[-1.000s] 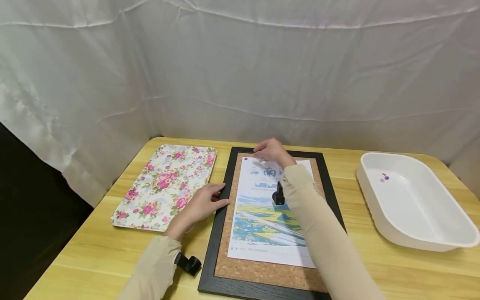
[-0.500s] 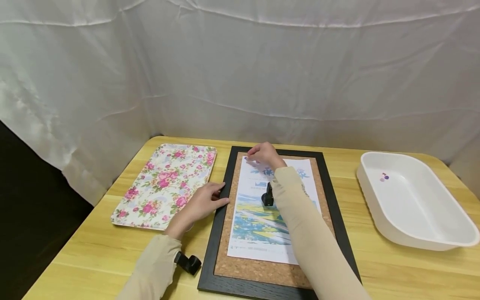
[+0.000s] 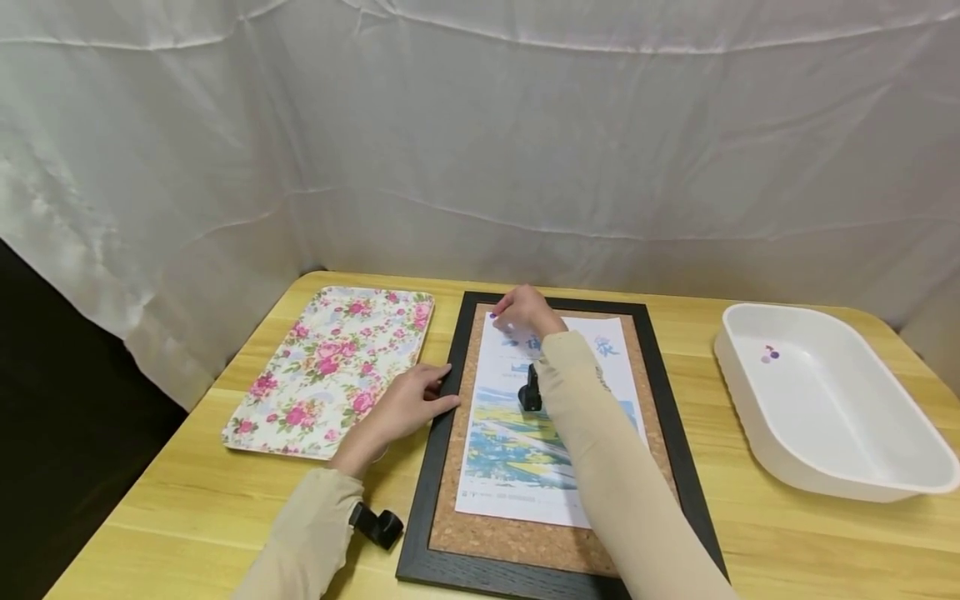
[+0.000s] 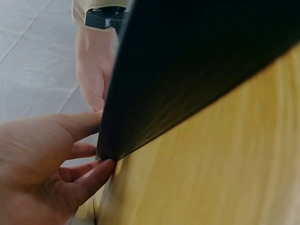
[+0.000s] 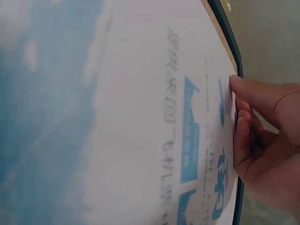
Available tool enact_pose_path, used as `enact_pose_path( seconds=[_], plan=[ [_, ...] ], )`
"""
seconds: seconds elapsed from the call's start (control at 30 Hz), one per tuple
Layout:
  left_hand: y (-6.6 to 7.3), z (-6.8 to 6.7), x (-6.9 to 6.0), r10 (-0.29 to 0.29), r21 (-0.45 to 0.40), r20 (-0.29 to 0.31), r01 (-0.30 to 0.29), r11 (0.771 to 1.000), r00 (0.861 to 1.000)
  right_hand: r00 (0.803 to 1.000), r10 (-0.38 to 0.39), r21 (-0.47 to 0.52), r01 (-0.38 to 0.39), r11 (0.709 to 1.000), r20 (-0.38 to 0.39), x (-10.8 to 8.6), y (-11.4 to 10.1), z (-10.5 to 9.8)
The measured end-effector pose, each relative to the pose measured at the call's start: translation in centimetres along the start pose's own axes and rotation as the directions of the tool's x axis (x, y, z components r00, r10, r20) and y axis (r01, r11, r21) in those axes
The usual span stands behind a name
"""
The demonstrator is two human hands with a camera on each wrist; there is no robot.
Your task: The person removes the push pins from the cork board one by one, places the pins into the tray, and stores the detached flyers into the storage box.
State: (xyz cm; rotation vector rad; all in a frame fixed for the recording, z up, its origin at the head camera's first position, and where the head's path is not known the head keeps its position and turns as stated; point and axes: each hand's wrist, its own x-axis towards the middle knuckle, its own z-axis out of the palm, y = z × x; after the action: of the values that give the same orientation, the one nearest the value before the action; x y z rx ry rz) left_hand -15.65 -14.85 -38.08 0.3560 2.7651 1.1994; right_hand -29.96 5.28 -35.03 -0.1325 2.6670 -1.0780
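Note:
A cork board (image 3: 517, 542) with a black frame lies on the table, and a printed poster (image 3: 495, 492) lies over it. At the board's left side my left hand (image 3: 401, 404) holds the black frame edge between thumb and fingers, as the left wrist view also shows the frame (image 4: 154, 84) at the fingertips. My right hand (image 3: 528, 310) is at the poster's upper left corner, its fingertips pinching a small purple thumbtack (image 3: 493, 315). In the right wrist view the thumb of the right hand (image 5: 267, 126) touches the poster's edge; the tack is hidden there.
A floral tray (image 3: 330, 367) lies left of the board, partly under my left wrist. On the right stands a white plastic basin (image 3: 840, 400) with a few small purple tacks (image 3: 770, 354) inside. A pale curtain (image 3: 480, 150) hangs behind the table.
My right hand has moved left along the poster's top edge to the purple thumbtack at the corner. The left hand has stayed on the frame.

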Motion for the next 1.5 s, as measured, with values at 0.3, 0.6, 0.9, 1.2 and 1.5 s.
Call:
enact_pose_path(
  seconds=[0.3, 0.6, 0.9, 1.2, 1.5],
  plan=[
    [-0.2, 0.3, 0.2, 0.014, 0.007, 0.001, -0.015, 1.000, 1.000, 1.000, -0.012, -0.056, 0.013, 0.998, 0.025, -0.4, -0.8, 0.2],
    [-0.3, 0.0, 0.1, 0.018, 0.011, -0.004, -0.018, 1.000, 1.000, 0.999, -0.047, -0.040, 0.046, 0.998, -0.010, 0.2, -0.8, 0.6],
    [-0.4, 0.2, 0.1, 0.023, 0.017, -0.011, -0.022, 1.000, 1.000, 0.997, -0.040, -0.007, 0.040, 0.999, -0.063, 0.5, -0.6, 0.9],
    [-0.3, 0.1, 0.1, 0.018, 0.008, -0.012, -0.017, 1.000, 1.000, 0.996, -0.063, 0.023, 0.065, 0.998, -0.069, 0.6, -0.4, 0.9],
    [-0.4, 0.2, 0.1, 0.038, 0.026, -0.015, -0.038, 0.999, 0.999, 0.991, -0.090, -0.035, 0.087, 0.996, -0.096, 0.8, -0.2, 1.2]
  ],
)
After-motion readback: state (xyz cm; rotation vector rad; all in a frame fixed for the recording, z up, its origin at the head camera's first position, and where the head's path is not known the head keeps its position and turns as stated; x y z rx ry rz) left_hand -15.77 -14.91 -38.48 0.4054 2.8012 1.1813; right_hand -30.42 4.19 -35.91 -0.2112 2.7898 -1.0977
